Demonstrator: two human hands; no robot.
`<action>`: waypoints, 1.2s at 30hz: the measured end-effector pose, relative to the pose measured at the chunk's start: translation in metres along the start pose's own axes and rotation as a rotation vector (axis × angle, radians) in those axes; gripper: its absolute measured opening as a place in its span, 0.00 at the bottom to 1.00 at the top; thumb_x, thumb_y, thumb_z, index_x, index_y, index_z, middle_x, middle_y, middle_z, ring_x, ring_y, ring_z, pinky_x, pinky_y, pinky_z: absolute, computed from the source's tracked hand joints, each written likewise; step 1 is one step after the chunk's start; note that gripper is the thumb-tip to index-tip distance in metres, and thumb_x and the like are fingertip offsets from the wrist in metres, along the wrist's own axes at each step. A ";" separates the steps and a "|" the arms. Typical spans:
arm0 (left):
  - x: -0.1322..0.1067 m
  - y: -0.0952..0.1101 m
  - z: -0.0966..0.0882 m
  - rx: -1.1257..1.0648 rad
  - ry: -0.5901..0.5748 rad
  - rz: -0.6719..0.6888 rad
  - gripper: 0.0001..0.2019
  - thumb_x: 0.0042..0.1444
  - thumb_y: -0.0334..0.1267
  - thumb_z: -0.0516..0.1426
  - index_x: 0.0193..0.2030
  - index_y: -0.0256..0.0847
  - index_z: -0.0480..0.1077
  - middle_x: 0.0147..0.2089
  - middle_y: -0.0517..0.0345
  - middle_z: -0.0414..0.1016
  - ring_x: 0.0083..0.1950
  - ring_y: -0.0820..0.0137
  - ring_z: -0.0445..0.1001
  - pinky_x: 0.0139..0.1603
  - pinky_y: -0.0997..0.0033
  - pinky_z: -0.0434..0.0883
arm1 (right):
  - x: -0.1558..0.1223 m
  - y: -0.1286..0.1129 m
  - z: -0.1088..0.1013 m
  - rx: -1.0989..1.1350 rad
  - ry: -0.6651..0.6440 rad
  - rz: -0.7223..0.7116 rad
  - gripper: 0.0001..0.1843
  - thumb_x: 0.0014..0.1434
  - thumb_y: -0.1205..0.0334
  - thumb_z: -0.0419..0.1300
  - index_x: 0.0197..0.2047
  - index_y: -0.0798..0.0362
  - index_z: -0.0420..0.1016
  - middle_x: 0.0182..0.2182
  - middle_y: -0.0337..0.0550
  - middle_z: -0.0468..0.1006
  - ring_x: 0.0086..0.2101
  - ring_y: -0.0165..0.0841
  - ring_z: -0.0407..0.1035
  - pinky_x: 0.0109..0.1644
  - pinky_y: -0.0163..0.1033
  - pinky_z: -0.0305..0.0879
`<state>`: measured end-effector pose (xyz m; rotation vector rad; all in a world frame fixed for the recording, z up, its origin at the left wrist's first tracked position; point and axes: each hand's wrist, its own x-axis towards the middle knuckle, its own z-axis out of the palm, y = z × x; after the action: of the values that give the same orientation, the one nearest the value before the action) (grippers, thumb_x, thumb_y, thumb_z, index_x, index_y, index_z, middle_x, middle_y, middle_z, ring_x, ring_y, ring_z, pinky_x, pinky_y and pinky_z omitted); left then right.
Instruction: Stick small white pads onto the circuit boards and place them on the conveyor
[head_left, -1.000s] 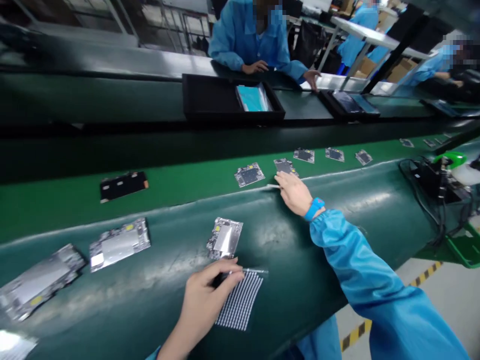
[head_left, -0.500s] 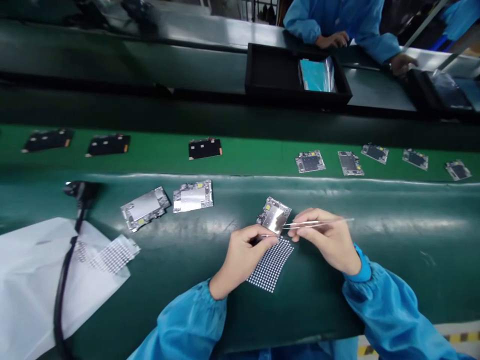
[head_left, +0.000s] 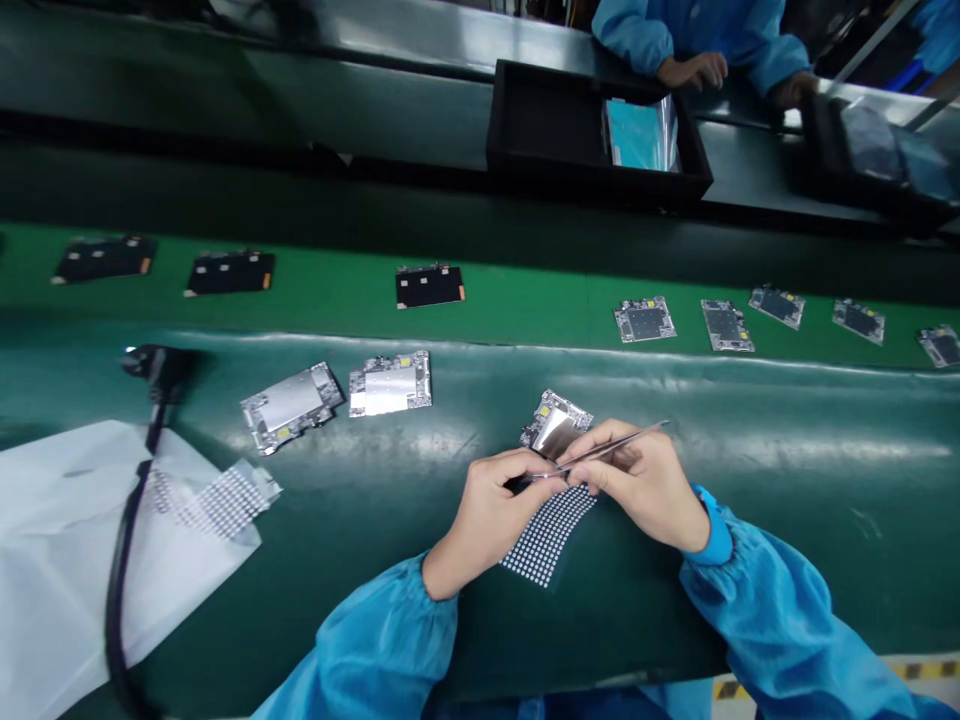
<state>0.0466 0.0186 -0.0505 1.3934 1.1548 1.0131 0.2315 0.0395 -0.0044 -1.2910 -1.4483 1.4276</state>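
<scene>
My left hand [head_left: 491,510] pinches the upper edge of a sheet of small round white stickers [head_left: 547,540], which hangs below the fingers over the green mat. In my right hand [head_left: 645,480] is a pair of metal tweezers [head_left: 619,442], held slantwise, its tips reaching the left fingertips at the sheet's top edge. Whether the tips grip a sticker is hidden. Just beyond both hands lies a circuit board [head_left: 559,420] with a shiny metal shield, partly covered by the right fingers. Two more shielded circuit boards, one tilted [head_left: 292,405] and one straighter [head_left: 391,385], rest to the left.
A green belt [head_left: 525,310] carries black-covered boards [head_left: 231,273] on the left and bare boards [head_left: 645,320] on the right. A black cable [head_left: 124,560] crosses a white bag [head_left: 60,560] with another sticker sheet [head_left: 232,500]. Opposite, a co-worker's hand [head_left: 694,70] is behind a black tray [head_left: 547,110].
My right hand has moved left, bringing the tweezer tips to the sheet's top edge beside the left fingers. The view has shifted slightly, and the belt's boards appear farther right.
</scene>
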 end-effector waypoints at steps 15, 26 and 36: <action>-0.003 0.005 -0.001 0.015 -0.010 0.015 0.04 0.56 0.32 0.66 0.30 0.40 0.80 0.31 0.58 0.84 0.33 0.68 0.82 0.37 0.71 0.77 | 0.006 0.001 -0.004 0.031 0.030 -0.040 0.04 0.58 0.66 0.67 0.32 0.53 0.84 0.29 0.42 0.83 0.26 0.31 0.78 0.31 0.34 0.77; -0.011 0.006 -0.012 0.106 0.049 0.072 0.05 0.57 0.32 0.65 0.30 0.43 0.81 0.31 0.61 0.84 0.34 0.66 0.83 0.64 0.49 0.74 | -0.001 0.032 -0.015 -0.128 0.187 -0.100 0.10 0.61 0.59 0.66 0.30 0.50 0.85 0.35 0.45 0.84 0.40 0.39 0.80 0.59 0.51 0.74; -0.015 0.005 -0.017 0.071 0.002 0.136 0.05 0.57 0.32 0.66 0.31 0.43 0.81 0.31 0.63 0.84 0.33 0.68 0.83 0.67 0.47 0.72 | 0.040 0.017 0.011 0.015 0.125 0.068 0.06 0.54 0.63 0.68 0.34 0.54 0.75 0.21 0.38 0.78 0.21 0.30 0.73 0.25 0.36 0.72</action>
<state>0.0283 0.0070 -0.0431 1.5439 1.1192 1.0780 0.2140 0.0728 -0.0283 -1.4063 -1.3199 1.3730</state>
